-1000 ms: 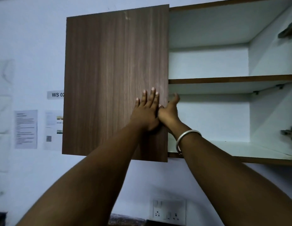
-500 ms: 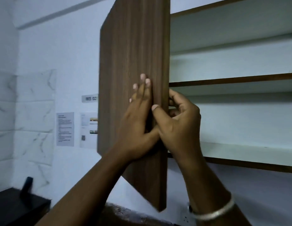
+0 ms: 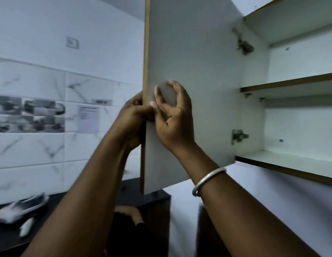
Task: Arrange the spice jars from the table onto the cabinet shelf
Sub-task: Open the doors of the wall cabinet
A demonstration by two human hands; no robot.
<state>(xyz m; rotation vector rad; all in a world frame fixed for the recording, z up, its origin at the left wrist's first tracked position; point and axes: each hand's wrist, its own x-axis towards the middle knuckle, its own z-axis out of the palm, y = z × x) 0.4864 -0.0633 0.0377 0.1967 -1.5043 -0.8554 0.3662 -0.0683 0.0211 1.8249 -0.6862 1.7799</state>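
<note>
because the cabinet door [image 3: 194, 75] has no handle that we can see, we hold it by its free vertical edge. our left hand [image 3: 132, 117] is curled around the outer, wood-grain side of that edge, and our right hand [image 3: 175, 117] is spread against the pale inner face, thumb and fingertips [image 3: 169, 83] touching the panel. the two hands meet at the edge and pinch the door between them, so both are clamped on it. we judge this grip is there to steer the door wide and steady it on its hinges [image 3: 238, 136], since the panel stands swung well out from the cabinet.

with the door out of the way, the shelves are exposed. the lower shelf [image 3: 291, 160] and the middle shelf [image 3: 291, 81] both look bare, with nothing standing on them in the part we can see.

as for the spice jars, we cannot find them. a dark table [image 3: 11, 236] shows at the lower left corner of the view, with a blurred white object [image 3: 20, 208] near its far edge, too smeared to name. nothing has reached the shelf, so we judge the task is at its opening step, before any jar is lifted.
</note>
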